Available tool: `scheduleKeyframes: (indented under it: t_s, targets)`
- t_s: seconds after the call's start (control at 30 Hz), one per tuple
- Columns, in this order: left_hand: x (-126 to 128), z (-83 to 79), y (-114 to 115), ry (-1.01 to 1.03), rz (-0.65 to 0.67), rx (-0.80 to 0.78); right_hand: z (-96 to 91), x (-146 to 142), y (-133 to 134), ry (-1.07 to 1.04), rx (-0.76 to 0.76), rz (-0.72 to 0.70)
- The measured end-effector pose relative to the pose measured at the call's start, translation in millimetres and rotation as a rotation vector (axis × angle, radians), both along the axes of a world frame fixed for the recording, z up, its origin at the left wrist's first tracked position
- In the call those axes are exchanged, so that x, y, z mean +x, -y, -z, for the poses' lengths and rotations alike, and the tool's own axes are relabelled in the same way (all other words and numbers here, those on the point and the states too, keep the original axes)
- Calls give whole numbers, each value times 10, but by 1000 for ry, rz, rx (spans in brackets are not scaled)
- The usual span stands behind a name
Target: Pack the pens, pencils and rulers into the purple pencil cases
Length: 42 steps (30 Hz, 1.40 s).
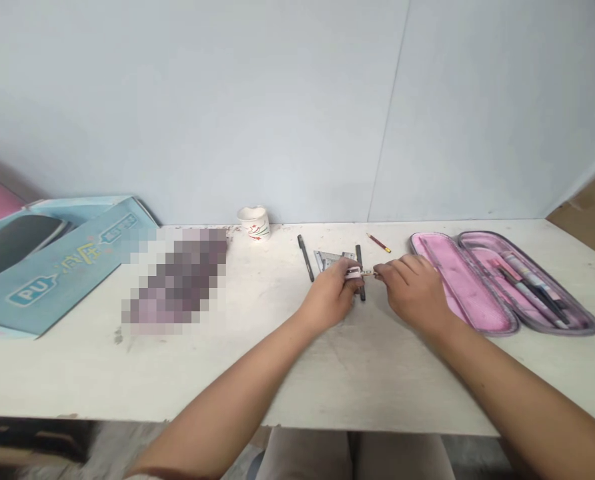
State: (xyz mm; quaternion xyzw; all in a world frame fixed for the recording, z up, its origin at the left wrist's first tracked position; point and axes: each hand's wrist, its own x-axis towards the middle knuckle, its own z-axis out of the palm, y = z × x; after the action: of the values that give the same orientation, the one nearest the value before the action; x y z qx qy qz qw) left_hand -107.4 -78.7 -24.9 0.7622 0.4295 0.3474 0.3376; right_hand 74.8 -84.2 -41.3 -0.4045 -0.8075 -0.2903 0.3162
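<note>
My left hand [331,292] is closed in a pinch on a small whitish pencil sharpener [353,272]. Fingers of my right hand [415,290] are wrapped round a short patterned pencil [368,272], whose left end meets the sharpener. Much of the pencil is hidden in the right fingers. Just beyond my left hand lie a clear ruler [322,257] and a black pen [306,258]. Another dark pen [362,293] runs under the sharpener, partly covered by my hands. A short dark red pencil [379,243] rests farther back.
On the right, an unzipped pink pencil case [492,310] holds several pens [537,287]. A paper cup [254,223] stands by the wall. At left are a blue box [77,267] and a pixelated purplish object [180,280]. The white table's front edge [217,423] is near me.
</note>
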Motion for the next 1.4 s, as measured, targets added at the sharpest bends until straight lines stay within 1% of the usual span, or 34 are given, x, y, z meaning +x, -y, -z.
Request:
scheduleKeyframes:
  t_s: [0.07, 0.13, 0.2, 0.23, 0.27, 0.37, 0.4, 0.43, 0.47, 0.5, 0.53, 0.57, 0.6, 0.7, 0.73, 0.77, 0.83, 0.87, 0.93, 1.0, 1.07, 1.13, 1.2, 1.27, 1.3, 1.33, 1.37, 1.4]
  targets:
    - [-6, -9, 25, -39, 2, 59, 2, -16, 19, -4, -38, -3]
    - [-10, -4, 36, -66, 18, 110, -4, -33, 43, -50, -112, -17]
    - [-12, 7, 34, -83, 39, 156, -19, -38, 65, -155, -268, -30]
    - [-14, 12, 29, -88, 54, 179, -27, -33, 72, -232, -394, -39]
    - [-15, 15, 24, -92, 76, 202, -33, -24, 76, -323, -551, -59]
    - [-22, 17, 10, -123, 164, 254, -31, 9, 69, -660, -1127, -196]
    - [-27, 15, 6, -138, 188, 258, -22, 14, 65, -772, -1296, -248]
    - [-32, 14, 1, -150, 206, 255, -13, 14, 61, -867, -1425, -287]
    - [-37, 13, -5, -154, 216, 249, -3, 9, 59, -934, -1505, -305]
    - [-43, 13, -13, -151, 217, 242, 5, -1, 60, -962, -1529, -298]
    - [-47, 13, -22, -145, 210, 233, 10, -13, 62, -945, -1488, -273]
    - [-50, 13, -32, -142, 193, 222, 11, -24, 64, -890, -1385, -232]
    - [-50, 13, -42, -144, 169, 210, 10, -32, 67, -799, -1237, -187]
    - [-38, 10, -62, -152, 86, 153, 3, -31, 67, -421, -712, -67]
    - [-31, 9, -63, -148, 66, 136, 4, -23, 62, -306, -569, -34]
    - [-25, 9, -61, -139, 52, 124, 8, -15, 56, -206, -457, -6]
    - [-12, 10, -50, -115, 40, 111, 23, -3, 44, -72, -298, 34]
    - [-7, 12, -43, -99, 40, 108, 32, -4, 43, -34, -247, 42]
    - [0, 17, -30, -65, 48, 111, 42, -21, 53, -12, -194, 40]
    - [3, 23, -26, -41, 60, 126, 34, -50, 78, -60, -201, 40]
    - [0, 28, -29, -21, 84, 142, 7, -76, 101, -156, -293, 42]
    - [-5, 35, -32, -5, 111, 152, -28, -80, 102, -294, -504, 20]
    - [-7, 43, -32, -24, 138, 176, -46, -58, 74, -466, -809, -58]
    - [-3, 53, -30, -92, 164, 229, -35, -20, 29, -643, -1129, -167]
    - [2, 57, -30, -134, 177, 261, -20, -3, 8, -715, -1258, -210]
    - [7, 61, -31, -173, 184, 291, -3, 9, -9, -768, -1343, -238]
    - [12, 64, -35, -206, 186, 317, 14, 15, -21, -797, -1375, -245]
    - [17, 66, -39, -226, 181, 334, 27, 15, -25, -805, -1346, -233]
